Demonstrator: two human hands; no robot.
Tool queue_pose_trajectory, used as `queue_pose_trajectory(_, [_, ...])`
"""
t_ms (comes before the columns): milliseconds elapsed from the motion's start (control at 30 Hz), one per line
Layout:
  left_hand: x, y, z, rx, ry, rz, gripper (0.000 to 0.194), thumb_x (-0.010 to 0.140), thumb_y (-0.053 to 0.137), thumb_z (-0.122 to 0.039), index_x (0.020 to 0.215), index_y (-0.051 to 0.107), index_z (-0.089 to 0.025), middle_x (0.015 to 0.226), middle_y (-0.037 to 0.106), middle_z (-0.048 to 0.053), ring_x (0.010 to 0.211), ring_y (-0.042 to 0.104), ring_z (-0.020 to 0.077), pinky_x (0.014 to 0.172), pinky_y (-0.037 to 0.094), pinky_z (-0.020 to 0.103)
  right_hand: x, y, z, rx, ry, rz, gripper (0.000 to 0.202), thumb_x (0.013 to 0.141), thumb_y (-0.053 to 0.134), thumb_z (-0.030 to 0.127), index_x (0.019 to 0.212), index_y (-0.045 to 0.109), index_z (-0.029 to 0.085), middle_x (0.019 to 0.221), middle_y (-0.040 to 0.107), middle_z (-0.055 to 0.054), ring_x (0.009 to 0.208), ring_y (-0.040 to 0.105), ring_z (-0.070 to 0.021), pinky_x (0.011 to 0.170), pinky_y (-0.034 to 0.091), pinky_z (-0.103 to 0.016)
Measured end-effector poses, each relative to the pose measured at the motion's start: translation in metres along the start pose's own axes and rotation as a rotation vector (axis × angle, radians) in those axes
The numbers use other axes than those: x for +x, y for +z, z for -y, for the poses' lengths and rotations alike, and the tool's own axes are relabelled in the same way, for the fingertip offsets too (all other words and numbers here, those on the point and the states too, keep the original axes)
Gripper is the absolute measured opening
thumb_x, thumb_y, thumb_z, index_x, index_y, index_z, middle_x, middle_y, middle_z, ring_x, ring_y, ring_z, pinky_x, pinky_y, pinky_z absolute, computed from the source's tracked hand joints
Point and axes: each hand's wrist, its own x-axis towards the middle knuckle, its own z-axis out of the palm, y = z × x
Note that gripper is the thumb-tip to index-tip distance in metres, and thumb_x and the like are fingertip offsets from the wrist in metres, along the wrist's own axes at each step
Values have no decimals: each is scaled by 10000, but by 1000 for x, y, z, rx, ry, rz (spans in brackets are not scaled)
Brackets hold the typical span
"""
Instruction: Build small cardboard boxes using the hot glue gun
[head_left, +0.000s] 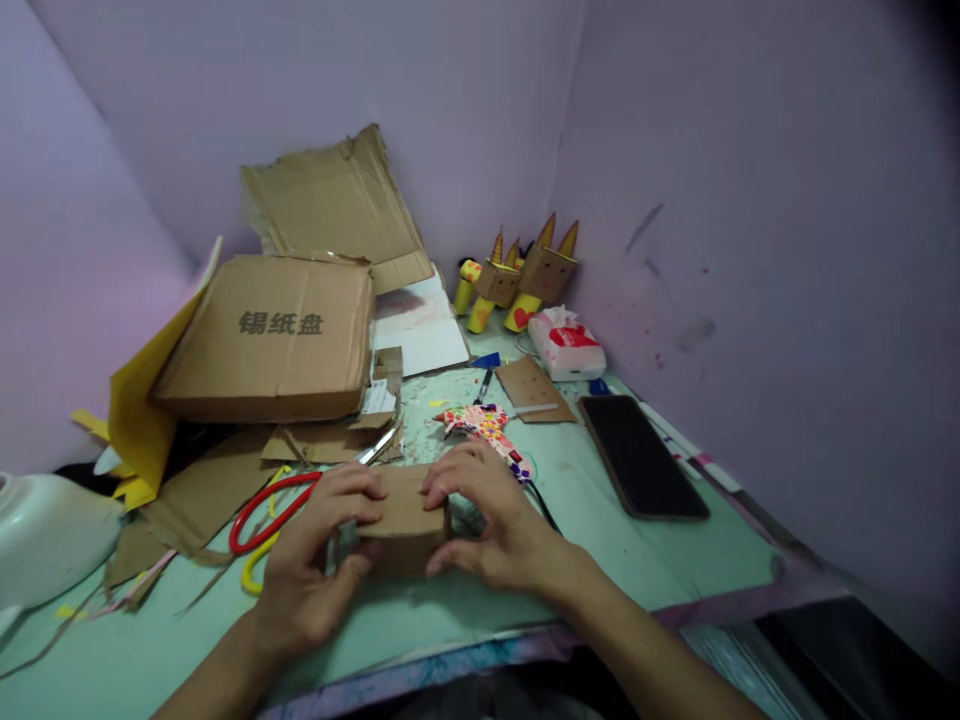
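Observation:
Between my two hands is a small brown cardboard box (409,520), resting at the table's near side. My left hand (322,550) grips its left end, fingers on top and thumb on the front face. At the opposite end, my right hand (487,510) holds it the same way, fingertips over the top edge and thumb low on the front. Scissors with red and yellow handles (259,515) lie just left of my left hand. Behind the box is a colourful patterned glue gun (484,425), its cord running past my right hand.
A large cardboard box (262,345) and a cardboard sheet (337,205) stand at the back left. Cardboard figures (540,280) and a tissue pack (566,343) occupy the corner. A phone (641,455) lies right; a white bottle (56,540) lies left, near cardboard scraps (210,490).

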Motion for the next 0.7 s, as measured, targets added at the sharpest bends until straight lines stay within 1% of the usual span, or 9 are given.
queue_pose_trajectory(133, [-3,-4,-11,203,184,61,373,727,534,-2,1020,566,-231,1022,638,67,1044,578,242,1007,403,531,-6,-2,4,-110,-32,70,347,644,819,354,859,583,217,963,678,-23,939,537,-209,937,341,-395])
queue_pose_trajectory(267, [-7,-1,-27,490,299,74,360,705,545,-9,988,602,-224,964,694,62,963,619,218,968,445,469,-12,-5,7,-175,-8,110,243,682,748,174,860,594,234,980,688,1,995,539,-202,1051,217,-450])
queue_pose_trajectory(333, [-10,2,-32,614,337,115,331,721,500,-30,975,623,-204,972,704,79,964,621,222,992,413,471,-14,-4,7,-177,-14,94,222,688,710,144,851,593,238,972,696,11,998,541,-199,1080,170,-459])
queue_pose_trajectory(400, [-15,5,-36,699,356,163,325,734,459,-51,965,639,-193,977,705,94,975,614,239,1027,358,502,-15,-2,7,-175,-22,62,215,685,683,122,838,592,241,953,701,23,989,539,-195,1089,162,-450])
queue_pose_trajectory(467, [-19,7,-37,753,360,173,339,750,447,-65,993,644,-197,1004,701,107,1001,602,259,1047,313,536,-17,1,7,-177,-21,44,230,677,656,96,838,589,247,942,702,30,986,536,-194,1093,161,-444])
queue_pose_trajectory(567, [-23,11,-40,821,362,195,394,771,459,-99,1116,624,-194,1076,679,135,1075,567,304,1051,274,582,-20,4,8,-170,-3,18,223,695,634,101,851,573,249,937,697,17,975,547,-198,1097,158,-461])
queue_pose_trajectory(633, [-25,13,-43,852,339,214,422,776,474,-129,1175,603,-178,1104,663,161,1097,547,344,1031,262,629,-22,5,9,-129,3,-24,222,714,657,172,900,558,241,996,676,-19,990,561,-209,1097,180,-480])
queue_pose_trajectory(667, [-26,15,-44,854,325,214,424,775,482,-139,1180,600,-174,1113,657,172,1097,543,359,1019,259,650,-23,6,9,-93,23,-53,288,705,684,225,959,548,234,1061,653,-48,1029,558,-223,1091,210,-483])
queue_pose_trajectory(700, [-26,16,-46,849,307,209,424,773,486,-140,1180,600,-172,1129,648,180,1101,538,371,1009,257,668,-24,6,10,-50,70,-79,411,681,716,273,1043,529,219,1145,615,-86,1090,540,-242,1084,246,-482])
